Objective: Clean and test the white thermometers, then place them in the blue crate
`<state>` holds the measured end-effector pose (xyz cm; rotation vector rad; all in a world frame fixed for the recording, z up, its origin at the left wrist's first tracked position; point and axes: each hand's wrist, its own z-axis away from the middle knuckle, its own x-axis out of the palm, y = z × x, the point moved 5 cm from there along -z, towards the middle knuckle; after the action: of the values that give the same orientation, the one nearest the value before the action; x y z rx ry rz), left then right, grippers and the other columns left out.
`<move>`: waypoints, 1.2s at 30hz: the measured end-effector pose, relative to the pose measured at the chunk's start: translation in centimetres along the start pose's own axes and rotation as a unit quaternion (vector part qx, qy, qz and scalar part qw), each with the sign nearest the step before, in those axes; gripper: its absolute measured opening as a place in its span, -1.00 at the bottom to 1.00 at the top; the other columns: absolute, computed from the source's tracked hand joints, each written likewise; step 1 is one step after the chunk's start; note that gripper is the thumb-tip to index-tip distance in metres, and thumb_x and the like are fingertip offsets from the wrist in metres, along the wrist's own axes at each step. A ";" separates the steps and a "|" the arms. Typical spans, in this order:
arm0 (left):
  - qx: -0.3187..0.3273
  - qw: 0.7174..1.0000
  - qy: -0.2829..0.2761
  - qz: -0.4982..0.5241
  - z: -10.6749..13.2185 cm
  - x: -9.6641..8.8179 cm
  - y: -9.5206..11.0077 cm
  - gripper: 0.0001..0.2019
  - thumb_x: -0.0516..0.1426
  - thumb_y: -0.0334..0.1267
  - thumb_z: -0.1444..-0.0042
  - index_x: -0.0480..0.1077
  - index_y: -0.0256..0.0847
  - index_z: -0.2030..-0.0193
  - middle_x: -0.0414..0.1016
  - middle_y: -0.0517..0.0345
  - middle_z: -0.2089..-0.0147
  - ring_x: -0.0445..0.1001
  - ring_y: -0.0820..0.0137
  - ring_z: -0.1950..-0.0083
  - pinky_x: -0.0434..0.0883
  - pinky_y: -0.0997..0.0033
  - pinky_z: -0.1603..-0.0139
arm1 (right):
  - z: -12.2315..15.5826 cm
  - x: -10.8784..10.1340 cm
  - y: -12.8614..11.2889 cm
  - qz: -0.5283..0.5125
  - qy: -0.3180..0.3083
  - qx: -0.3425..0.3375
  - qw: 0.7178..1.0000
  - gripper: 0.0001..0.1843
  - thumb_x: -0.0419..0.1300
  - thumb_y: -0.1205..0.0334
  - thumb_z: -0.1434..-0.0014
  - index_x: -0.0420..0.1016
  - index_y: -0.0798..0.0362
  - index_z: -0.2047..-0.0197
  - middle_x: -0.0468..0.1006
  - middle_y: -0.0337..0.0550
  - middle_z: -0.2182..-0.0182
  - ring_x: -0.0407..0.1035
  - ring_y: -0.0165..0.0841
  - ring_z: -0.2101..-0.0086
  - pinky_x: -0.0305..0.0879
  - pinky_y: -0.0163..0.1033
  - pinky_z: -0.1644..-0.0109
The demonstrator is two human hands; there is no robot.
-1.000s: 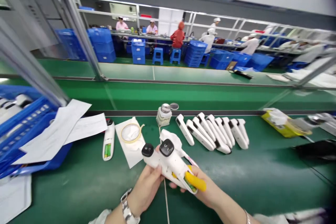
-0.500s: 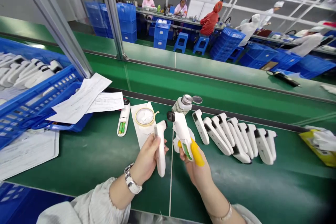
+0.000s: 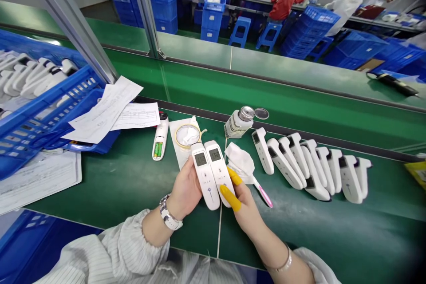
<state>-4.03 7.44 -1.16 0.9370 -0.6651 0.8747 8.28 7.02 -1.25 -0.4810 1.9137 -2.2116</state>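
Two white infrared thermometers are held side by side with their small screens facing up. My left hand (image 3: 187,187) is closed round the left thermometer (image 3: 207,182). Yellow finger covers are on the thumb and a finger of my right hand (image 3: 242,197), which grips the right thermometer (image 3: 218,166). Just right of them lies a white cloth (image 3: 238,162) over a pink-and-white handle (image 3: 263,193). Beyond my left hand is a roll of yellowish tape (image 3: 177,135) on white paper. Another thermometer (image 3: 161,135) lies face down, its green batteries exposed.
Several white thermometers (image 3: 286,164) lie in a row on the right. A bottle with an open metal lid (image 3: 237,123) stands at the back. On the left are papers (image 3: 133,116) and a blue crate (image 3: 66,115) of thermometers. A metal post (image 3: 66,22) rises there. People work beyond.
Both thermometers have turned so their screens face up, and they have come together side by side. The right one's open battery side no longer shows. The cloth and pink handle are now uncovered.
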 end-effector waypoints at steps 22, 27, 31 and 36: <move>-0.030 1.000 -0.005 0.008 0.0 -0.4 0.2 -0.63 -0.03 -0.13 -0.21 0.34 -0.19 -0.08 0.51 0.08 0.04 0.42 0.23 -0.04 0.33 0.21 -0.07 | 0.1 0.4 -0.3 -0.023 -0.065 0.037 0.997 -0.38 0.20 0.23 -0.13 0.12 -0.12 -0.23 0.28 -0.13 -0.18 0.17 -0.20 -0.16 0.10 0.00 -0.23; -0.034 0.999 -0.016 0.018 -0.1 -0.2 0.3 -0.63 -0.06 -0.13 -0.23 0.36 -0.22 -0.06 0.50 0.06 0.03 0.39 0.22 -0.08 0.31 0.19 -0.11 | 0.5 0.3 -0.3 -0.029 -0.098 0.043 0.994 -0.35 0.19 0.23 -0.15 0.05 -0.16 -0.26 0.24 -0.16 -0.20 0.16 -0.23 -0.17 0.08 -0.01 -0.24; -0.033 0.999 -0.014 0.024 -0.1 0.0 0.4 -0.64 -0.07 -0.15 -0.23 0.36 -0.23 -0.05 0.50 0.06 0.01 0.38 0.22 -0.10 0.30 0.19 -0.13 | 0.4 0.3 -0.6 -0.025 -0.110 0.049 0.992 -0.30 0.21 0.18 -0.12 0.03 -0.14 -0.28 0.18 -0.15 -0.24 0.11 -0.20 -0.20 0.06 -0.01 -0.25; -0.034 0.999 -0.010 0.035 0.0 0.0 0.5 -0.62 -0.09 -0.16 -0.24 0.31 -0.22 -0.11 0.49 0.06 -0.01 0.39 0.22 -0.10 0.27 0.17 -0.14 | 0.1 -0.1 -0.9 -0.044 -0.101 0.037 0.993 -0.41 0.19 0.14 -0.12 0.16 -0.14 -0.22 0.29 -0.21 -0.18 0.09 -0.20 -0.20 -0.01 0.00 -0.28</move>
<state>-4.42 7.59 -0.93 0.8678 -0.7436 0.8997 8.48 7.11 -0.40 -0.7598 1.7335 -2.1823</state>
